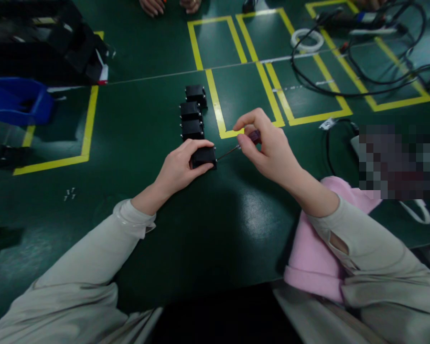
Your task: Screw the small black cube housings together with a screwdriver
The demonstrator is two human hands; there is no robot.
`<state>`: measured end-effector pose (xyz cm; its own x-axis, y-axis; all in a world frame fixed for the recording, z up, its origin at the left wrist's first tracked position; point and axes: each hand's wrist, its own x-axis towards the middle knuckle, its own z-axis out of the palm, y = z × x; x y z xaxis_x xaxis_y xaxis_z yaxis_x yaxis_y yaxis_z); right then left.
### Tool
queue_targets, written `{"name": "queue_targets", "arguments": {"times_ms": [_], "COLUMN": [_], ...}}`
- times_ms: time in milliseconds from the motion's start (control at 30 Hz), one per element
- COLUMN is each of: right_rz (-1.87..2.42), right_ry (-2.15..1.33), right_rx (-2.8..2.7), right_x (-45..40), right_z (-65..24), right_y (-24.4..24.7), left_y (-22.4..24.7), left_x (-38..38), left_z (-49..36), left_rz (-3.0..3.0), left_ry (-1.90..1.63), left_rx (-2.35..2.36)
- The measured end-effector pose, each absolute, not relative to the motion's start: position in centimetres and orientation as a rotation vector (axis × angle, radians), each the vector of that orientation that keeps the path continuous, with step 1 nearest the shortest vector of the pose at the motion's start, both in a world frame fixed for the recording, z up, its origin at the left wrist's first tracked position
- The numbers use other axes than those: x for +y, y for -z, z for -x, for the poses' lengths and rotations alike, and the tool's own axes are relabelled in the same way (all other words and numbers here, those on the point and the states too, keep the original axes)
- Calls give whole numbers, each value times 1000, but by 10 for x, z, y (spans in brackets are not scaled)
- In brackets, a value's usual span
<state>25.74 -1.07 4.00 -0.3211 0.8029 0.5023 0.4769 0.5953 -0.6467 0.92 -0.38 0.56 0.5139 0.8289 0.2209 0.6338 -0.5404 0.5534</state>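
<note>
My left hand [181, 165] grips a small black box [205, 155] on the green table, thumb on its near side and fingers over its far side. In my right hand [267, 148] is a screwdriver [255, 136] with a dark reddish handle and a thin metal shaft. The shaft slants down to the left, its tip at a small screw on the box's right side. Beyond the held box, similar black boxes [192, 129] stand in a row leading away, with small shiny screws at their sides.
Several loose screws [70, 193] lie at left, near a blue bin [17, 100] and dark equipment [50, 43]. Yellow tape [218, 110] marks rectangles. Black cables [351, 93] and a white ring [307, 40] lie at right. Pink cloth [311, 248] sits beneath my right forearm. Another person's hands [153, 6] show opposite.
</note>
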Motion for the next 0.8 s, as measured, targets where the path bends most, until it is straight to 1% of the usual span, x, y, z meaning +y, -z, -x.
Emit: {"name": "queue_targets", "arguments": {"times_ms": [800], "right_rz": [1038], "right_ry": [-561], "right_rx": [-1972], "right_x": [-12], "right_z": [-256], "right_y": [-42], "left_y": [-8], "left_x": [-4], "left_z": [-10], "left_rz": [-2332], "left_ry": [-641], "left_rx": [1222]}}
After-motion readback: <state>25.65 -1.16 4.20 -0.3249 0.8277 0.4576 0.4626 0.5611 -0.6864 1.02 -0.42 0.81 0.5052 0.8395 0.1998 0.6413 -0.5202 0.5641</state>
